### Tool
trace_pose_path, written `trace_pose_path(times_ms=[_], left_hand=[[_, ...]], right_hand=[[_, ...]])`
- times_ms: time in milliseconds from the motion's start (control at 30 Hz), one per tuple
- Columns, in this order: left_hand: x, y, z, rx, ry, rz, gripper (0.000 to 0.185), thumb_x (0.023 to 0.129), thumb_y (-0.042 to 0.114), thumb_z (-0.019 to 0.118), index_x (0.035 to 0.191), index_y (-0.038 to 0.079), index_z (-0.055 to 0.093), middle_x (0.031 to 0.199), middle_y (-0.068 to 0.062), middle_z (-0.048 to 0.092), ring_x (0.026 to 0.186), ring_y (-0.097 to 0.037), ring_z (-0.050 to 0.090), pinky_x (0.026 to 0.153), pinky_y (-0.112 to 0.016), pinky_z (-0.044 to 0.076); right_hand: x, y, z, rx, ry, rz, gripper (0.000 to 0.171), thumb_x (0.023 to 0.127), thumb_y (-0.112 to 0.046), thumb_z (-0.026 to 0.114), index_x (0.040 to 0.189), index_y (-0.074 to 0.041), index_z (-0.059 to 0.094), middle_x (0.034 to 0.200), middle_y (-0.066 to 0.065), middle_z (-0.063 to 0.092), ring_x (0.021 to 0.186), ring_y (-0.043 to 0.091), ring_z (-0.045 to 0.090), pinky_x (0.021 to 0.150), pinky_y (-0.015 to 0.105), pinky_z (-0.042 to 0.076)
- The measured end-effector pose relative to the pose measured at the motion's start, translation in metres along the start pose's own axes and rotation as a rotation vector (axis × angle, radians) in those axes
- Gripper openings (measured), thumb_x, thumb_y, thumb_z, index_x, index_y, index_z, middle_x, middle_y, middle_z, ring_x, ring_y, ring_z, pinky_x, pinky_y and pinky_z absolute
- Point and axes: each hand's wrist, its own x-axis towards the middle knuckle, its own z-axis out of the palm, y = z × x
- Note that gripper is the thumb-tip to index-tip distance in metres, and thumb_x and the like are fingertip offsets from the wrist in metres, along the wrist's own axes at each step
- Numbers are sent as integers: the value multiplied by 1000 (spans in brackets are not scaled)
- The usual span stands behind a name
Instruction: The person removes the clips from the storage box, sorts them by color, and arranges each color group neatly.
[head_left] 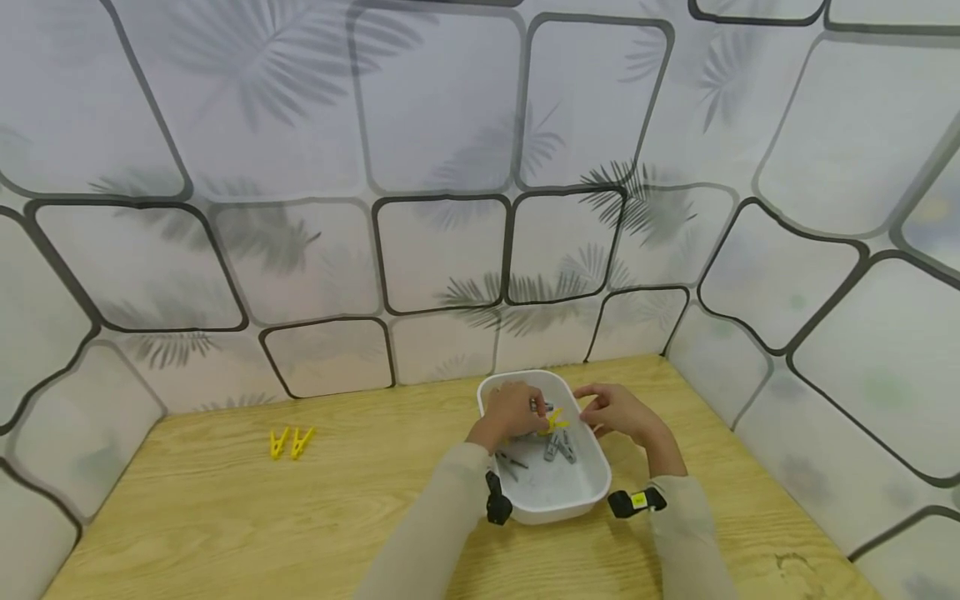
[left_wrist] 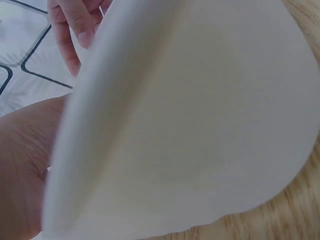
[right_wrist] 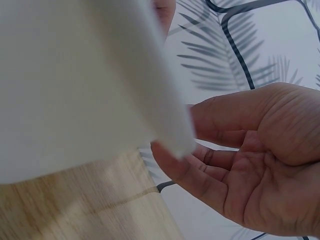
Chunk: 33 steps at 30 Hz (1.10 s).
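A white plastic basin (head_left: 551,492) holds several grey clothespins (head_left: 559,446) and a yellow clothespin (head_left: 555,419). My left hand (head_left: 516,411) reaches down into it with bent fingers, the fingertips right at the yellow clothespin; I cannot tell whether they pinch it. My right hand (head_left: 618,412) grips the basin's right rim; in the right wrist view the thumb and fingers (right_wrist: 192,175) lie on either side of the edge. The basin wall (left_wrist: 200,115) covers most of the left wrist view and hides the clothespins there.
Two yellow clothespins (head_left: 291,443) stand side by side on the wooden table (head_left: 247,517), well left of the basin. Patterned walls (head_left: 442,250) close in the table at the back and both sides. Each wrist wears a black strap with a small device (head_left: 636,501).
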Motion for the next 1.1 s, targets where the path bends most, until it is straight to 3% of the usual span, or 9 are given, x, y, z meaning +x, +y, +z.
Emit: trace_pose_path(times_ms=[133, 400, 667, 867, 1100], left_hand=[[0, 0, 2, 3, 11, 7, 12, 80, 26, 82, 82, 19, 72, 91, 4, 65, 95, -19, 54, 91, -46, 43], [0, 3, 7, 50, -18, -46, 27, 78, 34, 86, 94, 16, 72, 96, 2, 65, 101, -21, 54, 104, -53, 40], [3, 5, 10, 133, -24, -60, 31, 79, 41, 85, 86, 14, 71, 91, 1, 63, 92, -18, 52, 99, -51, 42], [5, 4, 12, 138, -35, -40, 28, 81, 41, 84, 90, 16, 76, 95, 1, 68, 97, -20, 55, 104, -56, 41], [6, 1, 16, 116, -16, -22, 20, 79, 35, 86, 86, 19, 76, 95, 2, 69, 98, -20, 56, 93, -46, 43]], right_hand=[[1, 2, 0, 4, 2, 6, 47, 97, -3, 61, 141, 9, 50, 93, 14, 68, 80, 18, 68, 74, 42, 61], [3, 5, -1, -12, -3, 14, 47, 97, -4, 60, 141, 7, 50, 94, 14, 68, 82, 18, 68, 76, 44, 61], [1, 1, -3, -12, -14, 8, 49, 97, -5, 61, 142, 9, 48, 97, 18, 69, 82, 18, 68, 77, 46, 61], [1, -1, -3, -6, -14, 1, 49, 97, -4, 61, 143, 9, 48, 98, 19, 69, 82, 19, 68, 78, 48, 61], [2, 1, -2, -14, -9, 16, 49, 97, -5, 61, 142, 8, 49, 98, 18, 69, 83, 18, 69, 76, 44, 61]])
